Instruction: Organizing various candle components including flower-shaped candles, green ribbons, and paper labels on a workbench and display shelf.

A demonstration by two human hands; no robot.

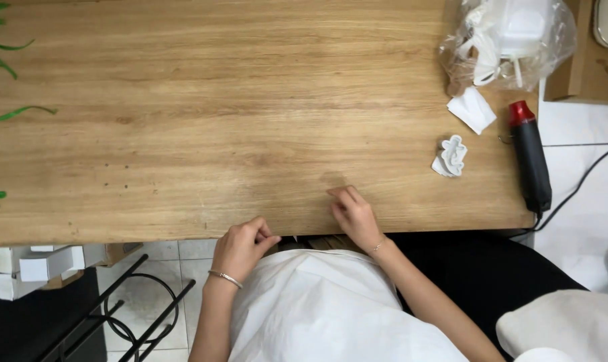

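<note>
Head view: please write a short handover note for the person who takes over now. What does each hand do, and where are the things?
Left hand: curled at the near table edge, holding nothing visible.
Right hand: fingertips flat on the wooden table, empty.
To the right: small white moulded pieces, folded white paper, black heat gun with red nozzle, clear plastic bag of white parts.
Nothing in hand; all items lie untouched.

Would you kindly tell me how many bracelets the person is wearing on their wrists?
2. One silver bracelet sits on the left wrist below the left hand at the table edge; a thinner bracelet sits on the right wrist behind the right hand. None appear hidden.
</note>
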